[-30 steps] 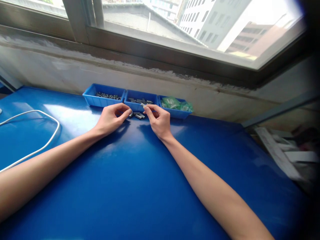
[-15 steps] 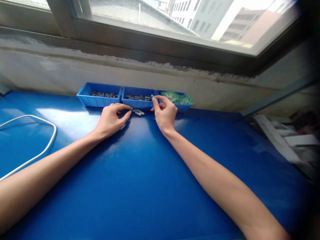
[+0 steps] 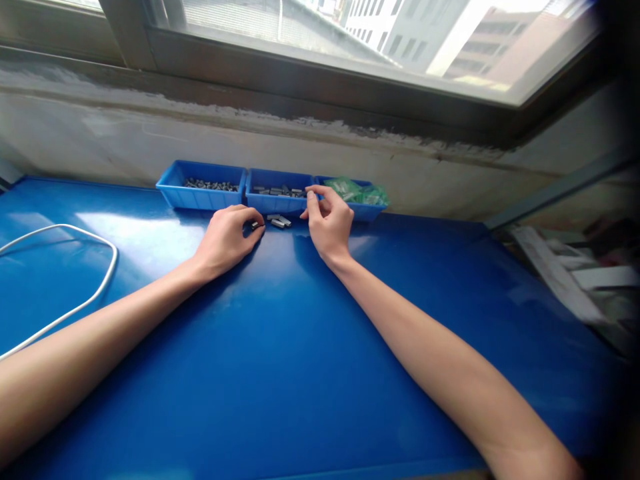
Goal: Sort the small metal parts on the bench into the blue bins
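Observation:
My left hand (image 3: pixel 231 235) is closed in a pinch just above the blue table, with a small dark metal piece (image 3: pixel 255 226) between thumb and forefinger. To the right of those fingertips, several short grey metal pieces (image 3: pixel 280 223) lie on the table. My right hand (image 3: pixel 331 221) is at the front right corner of the middle blue bin (image 3: pixel 280 180), thumb and forefinger brought together. Whatever they pinch is mostly hidden by the fingers. Grey metal pieces (image 3: pixel 275 191) lie inside that bin.
On the left stands a blue bin (image 3: pixel 200 199) of small dark metal parts. The right-hand bin (image 3: pixel 367 212) holds green plastic bags (image 3: pixel 350 189). A white cable (image 3: pixel 107 267) curves over the table (image 3: pixel 280 373) at left. Behind the bins rise a wall and a window frame (image 3: pixel 300 73).
My left fingers have drawn back slightly from the loose pieces, with a metal piece now showing between them. The grey piece seen at my right fingertips is now mostly out of sight.

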`<state>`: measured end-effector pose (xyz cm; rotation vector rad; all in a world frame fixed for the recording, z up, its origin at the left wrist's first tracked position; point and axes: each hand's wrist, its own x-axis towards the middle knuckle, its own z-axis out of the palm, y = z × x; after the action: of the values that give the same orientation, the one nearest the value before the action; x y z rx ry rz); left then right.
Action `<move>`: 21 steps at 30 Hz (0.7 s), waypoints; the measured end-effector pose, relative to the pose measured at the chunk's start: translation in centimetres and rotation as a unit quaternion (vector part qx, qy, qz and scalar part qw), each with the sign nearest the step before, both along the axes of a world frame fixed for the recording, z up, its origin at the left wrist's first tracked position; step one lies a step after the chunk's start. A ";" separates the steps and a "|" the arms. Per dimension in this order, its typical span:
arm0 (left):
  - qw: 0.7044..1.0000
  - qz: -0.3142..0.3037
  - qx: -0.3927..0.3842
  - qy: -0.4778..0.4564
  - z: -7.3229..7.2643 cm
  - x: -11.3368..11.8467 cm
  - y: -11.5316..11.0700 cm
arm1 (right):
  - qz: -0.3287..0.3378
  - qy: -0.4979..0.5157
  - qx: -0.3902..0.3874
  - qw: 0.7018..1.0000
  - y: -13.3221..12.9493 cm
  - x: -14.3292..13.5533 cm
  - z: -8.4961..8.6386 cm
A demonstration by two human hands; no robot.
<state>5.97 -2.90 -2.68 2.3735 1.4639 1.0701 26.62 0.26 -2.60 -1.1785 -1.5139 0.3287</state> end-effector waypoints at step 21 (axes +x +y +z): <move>0.997 -0.017 0.008 -0.075 0.1 0.4 0.3 | 0.106 -0.079 0.017 0.991 -0.9 -0.3 -0.2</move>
<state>6.32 -2.60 -2.55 2.2640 1.3649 1.2277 26.32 -0.61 -2.81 -1.0388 -1.7824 0.3555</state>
